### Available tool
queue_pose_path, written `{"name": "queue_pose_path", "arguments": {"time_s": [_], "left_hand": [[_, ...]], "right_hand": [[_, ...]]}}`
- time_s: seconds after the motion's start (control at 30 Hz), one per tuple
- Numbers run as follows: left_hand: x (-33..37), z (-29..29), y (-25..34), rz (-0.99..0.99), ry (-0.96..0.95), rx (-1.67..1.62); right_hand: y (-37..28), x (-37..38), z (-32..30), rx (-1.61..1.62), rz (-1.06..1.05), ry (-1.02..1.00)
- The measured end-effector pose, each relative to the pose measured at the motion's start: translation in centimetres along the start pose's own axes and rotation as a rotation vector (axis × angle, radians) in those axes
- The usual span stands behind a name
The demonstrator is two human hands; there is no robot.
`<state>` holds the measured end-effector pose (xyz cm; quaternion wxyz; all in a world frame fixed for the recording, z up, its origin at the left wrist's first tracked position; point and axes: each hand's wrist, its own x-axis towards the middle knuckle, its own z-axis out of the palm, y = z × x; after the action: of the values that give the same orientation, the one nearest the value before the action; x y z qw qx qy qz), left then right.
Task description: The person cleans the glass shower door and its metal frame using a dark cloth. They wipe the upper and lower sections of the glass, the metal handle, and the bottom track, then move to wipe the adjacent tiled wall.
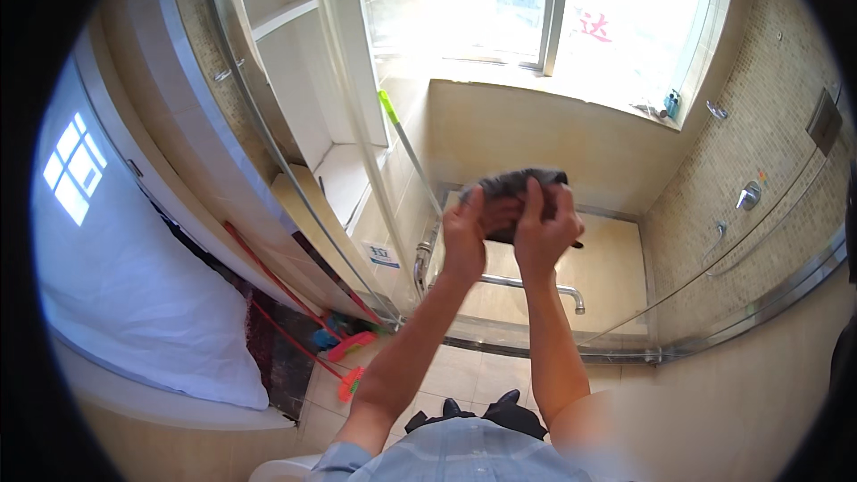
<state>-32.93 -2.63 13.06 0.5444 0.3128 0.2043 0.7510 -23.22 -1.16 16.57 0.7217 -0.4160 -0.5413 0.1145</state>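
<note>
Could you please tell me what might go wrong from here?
The dark item, held by the left hand and right hand, might slip. If it drops, it could catch on the tap lower in view. The orange-headed tool, left of the shoes, could be a trip hazard when stepping that way.

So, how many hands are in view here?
2: the left hand and the right hand, side by side near mid-picture, both holding a dark crumpled item, possibly cloth. No other hand shows.

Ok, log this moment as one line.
left hand: holding dark crumpled flexible item, material unclear | right hand: holding same item | beyond left: grey pole with green end
</note>
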Motion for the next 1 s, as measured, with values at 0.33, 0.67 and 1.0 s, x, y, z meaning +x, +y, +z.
{"name": "queue_pose_path", "arguments": {"time_s": [0.33,0.67,1.0], "left_hand": [[2.0,-9.9,6.4,0.189,0.277,-0.318],[-1.5,-14.2,-5.8,0.212,0.647,-0.002],[-8.7,-15.6,-17.4,-0.395,0.472,0.458]], "right_hand": [[-4.7,-5.6,11.6,-0.084,-0.294,-0.341],[5.2,-11.1,5.4,-0.157,-0.261,-0.456],[16.4,-18.4,-4.9,-0.411,0.231,-0.175]]}}
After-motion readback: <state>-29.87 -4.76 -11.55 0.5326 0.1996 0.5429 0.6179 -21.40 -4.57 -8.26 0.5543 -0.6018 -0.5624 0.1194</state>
